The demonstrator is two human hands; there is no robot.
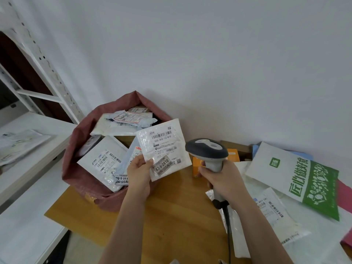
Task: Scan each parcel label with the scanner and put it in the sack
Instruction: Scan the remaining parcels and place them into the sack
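A labelled white parcel is held up for scanning beside the open sack.

The small white parcel (164,149) is pinched at its lower left corner by the left hand (140,171), label turned up, presumably so the barcode faces the reader. The barcode scanner (208,152) is gripped round its handle by the right hand (222,175), its head at 3 o'clock of the parcel. The pink sack (76,168), already full of parcels, gapes at 9 o'clock. More mailers, among them a green-and-white bag (304,178), are piled on the tabletop (171,216) at 4 o'clock; an orange box (197,166) sits behind the scanner. Nothing is seen blocking the sack's mouth.
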